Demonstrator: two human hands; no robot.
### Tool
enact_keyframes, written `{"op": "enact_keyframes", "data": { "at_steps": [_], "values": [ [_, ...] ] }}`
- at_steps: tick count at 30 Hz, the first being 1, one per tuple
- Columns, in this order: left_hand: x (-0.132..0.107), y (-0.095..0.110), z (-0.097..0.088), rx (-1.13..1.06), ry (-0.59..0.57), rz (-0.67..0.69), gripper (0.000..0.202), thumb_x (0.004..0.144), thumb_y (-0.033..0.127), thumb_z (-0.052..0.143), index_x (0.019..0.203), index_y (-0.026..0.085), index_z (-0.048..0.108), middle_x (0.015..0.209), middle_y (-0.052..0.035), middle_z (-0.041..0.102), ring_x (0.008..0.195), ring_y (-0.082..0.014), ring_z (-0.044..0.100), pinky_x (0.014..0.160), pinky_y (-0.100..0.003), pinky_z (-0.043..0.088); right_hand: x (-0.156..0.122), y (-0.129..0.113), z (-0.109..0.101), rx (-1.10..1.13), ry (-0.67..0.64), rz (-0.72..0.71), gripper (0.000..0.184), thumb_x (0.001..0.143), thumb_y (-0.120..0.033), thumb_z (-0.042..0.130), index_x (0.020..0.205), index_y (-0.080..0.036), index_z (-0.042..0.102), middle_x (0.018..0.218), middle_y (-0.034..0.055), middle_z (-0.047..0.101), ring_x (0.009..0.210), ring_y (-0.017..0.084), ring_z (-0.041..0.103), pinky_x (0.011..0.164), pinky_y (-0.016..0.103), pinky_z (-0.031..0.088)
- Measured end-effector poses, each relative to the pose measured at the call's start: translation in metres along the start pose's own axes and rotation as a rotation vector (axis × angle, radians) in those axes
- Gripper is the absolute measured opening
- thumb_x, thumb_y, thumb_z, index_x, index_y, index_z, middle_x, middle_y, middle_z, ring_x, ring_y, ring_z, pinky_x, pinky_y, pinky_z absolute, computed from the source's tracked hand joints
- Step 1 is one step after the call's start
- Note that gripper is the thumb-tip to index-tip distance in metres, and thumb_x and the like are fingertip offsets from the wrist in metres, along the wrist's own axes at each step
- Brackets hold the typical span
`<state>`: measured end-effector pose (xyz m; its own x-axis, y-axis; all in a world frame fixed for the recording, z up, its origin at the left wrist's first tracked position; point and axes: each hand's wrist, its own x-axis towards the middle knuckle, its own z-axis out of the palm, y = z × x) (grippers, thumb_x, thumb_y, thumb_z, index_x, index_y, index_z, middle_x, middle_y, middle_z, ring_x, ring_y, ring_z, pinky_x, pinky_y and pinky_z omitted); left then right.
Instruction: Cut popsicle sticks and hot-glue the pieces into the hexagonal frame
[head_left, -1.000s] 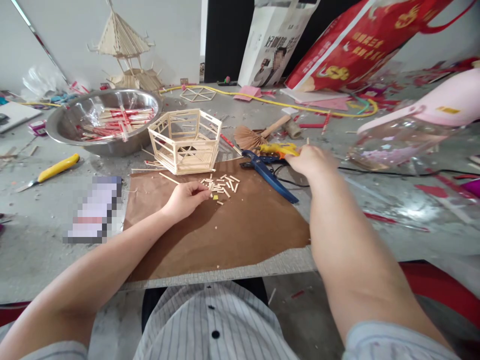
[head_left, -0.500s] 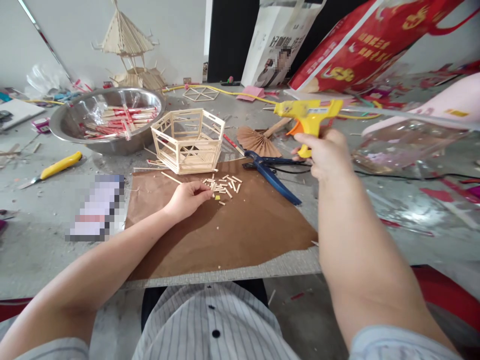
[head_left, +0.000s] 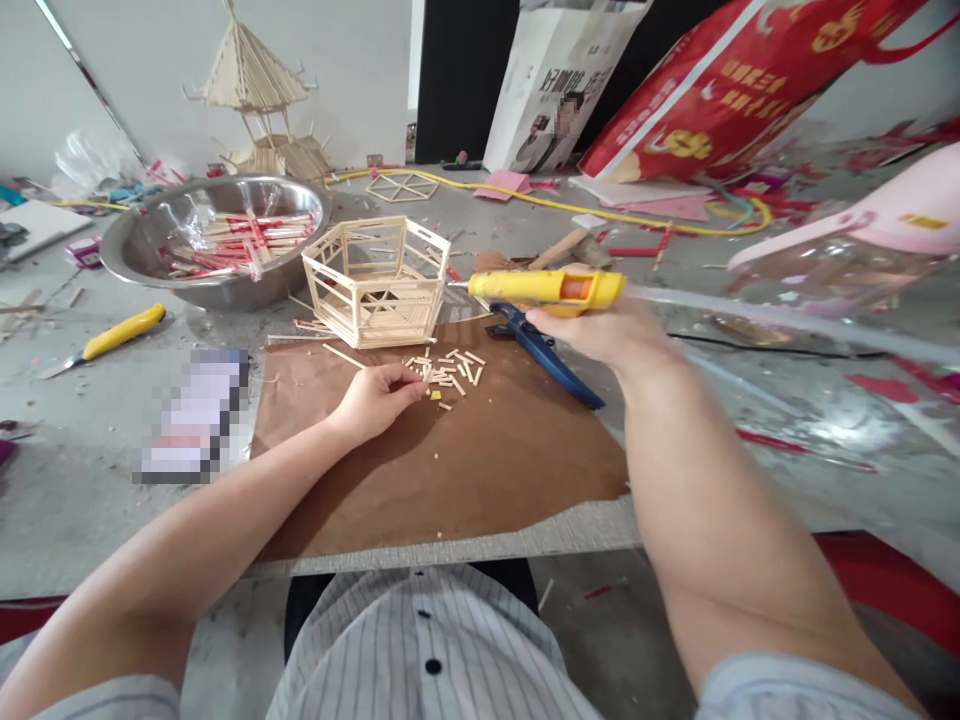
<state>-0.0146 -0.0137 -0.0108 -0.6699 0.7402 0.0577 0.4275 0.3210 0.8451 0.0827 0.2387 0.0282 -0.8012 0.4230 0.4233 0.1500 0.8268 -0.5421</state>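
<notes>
Bench (head_left: 75, 545), grey, littered: at the far edge of the brown sheet (head_left: 465, 480), closing on the hexagonal frame (head_left: 397, 325) of pale sticks, just swinging the smooth yellow glue gun (head_left: 517, 287) down and left, clasping it in the right hand (head_left: 607, 335), fingers mostly hidden, so bringing gun and wood closer. With the left hand (head_left: 375, 402), pinching, seemingly, a short stick (head_left: 427, 380) beside the heap of blunt-cut pieces (head_left: 458, 386).

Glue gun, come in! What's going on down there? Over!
Right hand gripping glue gun. Left hand apparently pinching short stick beside stick pile. Blue-handled tool lying close to right hand.
</notes>
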Motion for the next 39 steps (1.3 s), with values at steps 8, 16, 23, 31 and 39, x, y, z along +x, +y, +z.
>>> {"op": "enact_keyframes", "data": {
  "at_steps": [8, 16, 23, 31, 39],
  "values": [
    [0.001, -0.002, 0.001, 0.007, 0.017, 0.049, 0.025, 0.072, 0.038, 0.057, 0.078, 0.014, 0.066, 0.067, -0.0012, 0.064, 0.058, -0.0091, 0.053, 0.055, -0.021, 0.042, -0.006, -0.011, 0.006, 0.126, -0.305, -0.244, 0.030, 0.069, -0.031, 0.060, 0.097, -0.022, 0.064, 0.092, 0.0019, 0.067, 0.085, 0.020, 0.062, 0.077, 0.033, 0.047],
    [0.000, 0.000, 0.000, 0.024, 0.008, 0.034, 0.025, 0.073, 0.037, 0.057, 0.077, 0.014, 0.066, 0.067, -0.0013, 0.064, 0.058, -0.0094, 0.053, 0.056, -0.021, 0.042, -0.002, 0.009, 0.011, 0.005, -0.315, -0.158, 0.024, 0.069, -0.045, 0.060, 0.078, -0.023, 0.059, 0.071, 0.0000, 0.062, 0.065, 0.017, 0.056, 0.059, 0.029, 0.041],
    [0.000, 0.001, 0.000, 0.033, 0.000, 0.032, 0.022, 0.073, 0.035, 0.057, 0.076, 0.015, 0.066, 0.068, -0.0011, 0.064, 0.059, -0.0093, 0.053, 0.057, -0.021, 0.042, -0.002, 0.008, 0.016, -0.067, -0.279, -0.175, 0.031, 0.066, -0.051, 0.060, 0.077, -0.022, 0.061, 0.067, 0.0008, 0.061, 0.062, 0.017, 0.055, 0.056, 0.027, 0.038],
    [0.000, 0.002, 0.000, 0.036, -0.001, 0.025, 0.022, 0.073, 0.034, 0.057, 0.077, 0.014, 0.066, 0.068, -0.0011, 0.064, 0.058, -0.0092, 0.053, 0.057, -0.021, 0.042, -0.001, 0.012, 0.026, -0.153, -0.256, -0.260, 0.034, 0.067, -0.052, 0.060, 0.080, -0.021, 0.065, 0.070, 0.0025, 0.065, 0.063, 0.016, 0.058, 0.056, 0.025, 0.037],
    [0.000, 0.002, 0.000, 0.046, 0.003, 0.032, 0.021, 0.073, 0.034, 0.057, 0.077, 0.015, 0.066, 0.067, -0.0006, 0.064, 0.058, -0.0092, 0.053, 0.057, -0.021, 0.043, -0.002, 0.012, 0.026, -0.174, -0.256, -0.248, 0.040, 0.067, -0.058, 0.056, 0.083, -0.023, 0.066, 0.070, 0.0021, 0.066, 0.066, 0.017, 0.059, 0.056, 0.026, 0.035]
  ]
}}
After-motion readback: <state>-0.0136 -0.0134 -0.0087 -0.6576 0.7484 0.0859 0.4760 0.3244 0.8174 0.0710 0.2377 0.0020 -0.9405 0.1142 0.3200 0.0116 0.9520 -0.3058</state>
